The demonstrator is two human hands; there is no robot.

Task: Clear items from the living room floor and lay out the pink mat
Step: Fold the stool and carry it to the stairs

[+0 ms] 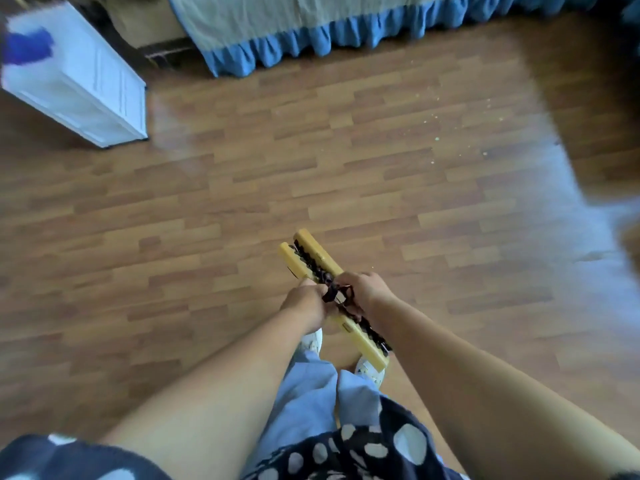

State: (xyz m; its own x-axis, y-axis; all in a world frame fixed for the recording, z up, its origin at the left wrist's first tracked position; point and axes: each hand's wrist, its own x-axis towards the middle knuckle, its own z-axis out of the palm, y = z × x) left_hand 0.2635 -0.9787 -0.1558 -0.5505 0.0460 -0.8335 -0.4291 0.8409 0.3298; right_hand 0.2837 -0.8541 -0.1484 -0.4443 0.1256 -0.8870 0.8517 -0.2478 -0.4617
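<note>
Yellow bars (313,258), two long flat pieces lying side by side with a dark, knobbly strip (311,261) running along the seam between them, are held out in front of the person, above the wooden floor (242,174), pointing away and to the left. What this item is cannot be told for sure. Left hand (304,304) has its fingers curled in at the middle of the bars, where they pinch a dark cord or strap (334,294) that bunches up there. Right hand (363,292) is likewise closed, its fingers wrapped over the bars and the same dark tangle, so the two hands sit just beside each other, nearly touching. The near end of the bars (372,351) juts out below the right wrist, over a white shoe (369,370); a second white shoe (313,341) shows under the left wrist, with pale blue trouser legs (311,403) below. A white plastic drawer unit (79,77) stands on the floor at the upper left, with a blurred blue thing (26,46) on top; what its drawers hold cannot be seen. A bed (311,15) with a blue ruffled skirt (294,50) runs along the far edge, and small pale specks (436,138) are scattered on the floor before it. No pink mat shows in this view.
</note>
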